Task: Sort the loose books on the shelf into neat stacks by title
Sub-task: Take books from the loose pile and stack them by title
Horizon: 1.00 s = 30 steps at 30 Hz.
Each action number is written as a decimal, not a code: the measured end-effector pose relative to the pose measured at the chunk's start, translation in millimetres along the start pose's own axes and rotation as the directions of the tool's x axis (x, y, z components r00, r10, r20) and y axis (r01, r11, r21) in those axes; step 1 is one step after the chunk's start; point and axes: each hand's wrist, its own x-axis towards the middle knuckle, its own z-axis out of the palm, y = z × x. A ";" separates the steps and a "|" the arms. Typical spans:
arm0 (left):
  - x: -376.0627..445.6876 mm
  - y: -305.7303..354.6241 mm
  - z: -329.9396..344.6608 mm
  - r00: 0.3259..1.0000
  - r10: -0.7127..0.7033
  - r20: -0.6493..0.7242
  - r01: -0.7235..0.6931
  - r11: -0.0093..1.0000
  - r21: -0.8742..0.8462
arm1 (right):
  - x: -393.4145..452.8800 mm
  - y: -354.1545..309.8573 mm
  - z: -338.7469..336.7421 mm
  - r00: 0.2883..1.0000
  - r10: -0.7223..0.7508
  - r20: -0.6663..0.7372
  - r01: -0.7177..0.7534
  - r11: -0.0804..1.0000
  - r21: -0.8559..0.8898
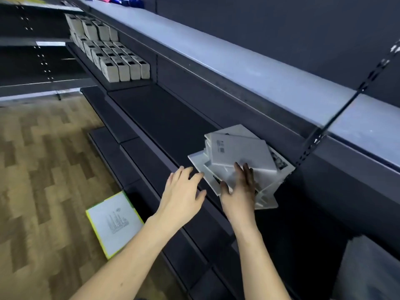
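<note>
While both hands close on the heap, the parts read as follows, from the fingers outward.

Right fingers (pixel 244 169): spread and fairly straight, laid flat on the white covers near the front edge of the heap; nothing is pinched. The thumb sits at the near edge of a lower book.

Right hand (pixel 237 191): palm down over the near side of the heap, partly in shadow.

Left fingers (pixel 190 173): loosely extended, tips touching or just beside the left corner of the lowest book; contact cannot be settled.

Left hand (pixel 181 191): relaxed and holding nothing, over the front lip of the shelf.

Loose books (pixel 238 152): a skewed pile of white-covered books, each turned at a different angle, lying on the dark shelf (pixel 160 113) toward its right end, with the near corners overhanging the front lip.

Step in hand: probably squaring or lifting off the top book. Steady the pile with one flat palm, draw one book at a time, and read its cover before placing it.

Risk: overhanging corners could tip the pile off the lip.

Room to work: the shelf left of the pile offers space for separate stacks.

Surroundings: rows of small boxes (pixel 121 66) stand well apart on a higher shelf at left; a flat book with a yellow-green border (pixel 113 221) lies on the wooden floor (pixel 43 169) below.

Obstruction: an upright slotted rail (pixel 311 144) stands just beside the pile's right side, limiting movement that way.
</note>
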 end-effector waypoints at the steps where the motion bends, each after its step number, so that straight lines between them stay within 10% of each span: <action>1: 5.8 -3.0 1.3 1.000 0.013 -0.001 -0.013 1.000 -0.007 | 8.6 1.0 2.7 1.000 0.000 -0.010 -0.001 0.999 -0.034; 10: 86.7 -44.6 2.7 0.984 0.173 0.044 -0.170 0.983 -0.075 | 65.1 9.4 42.9 0.967 -0.046 -0.251 -0.037 0.948 -0.316; 22: 166.1 -75.7 -3.8 0.886 0.443 0.137 -0.412 0.887 -0.207 | 18.6 -27.9 15.4 0.970 0.070 -0.233 -0.099 0.988 -0.115; 30: 144.3 -41.4 -26.2 0.859 0.474 -0.194 -0.430 0.464 -0.775 | -3.4 -89.3 -4.4 0.778 0.238 -0.582 -0.095 0.960 0.265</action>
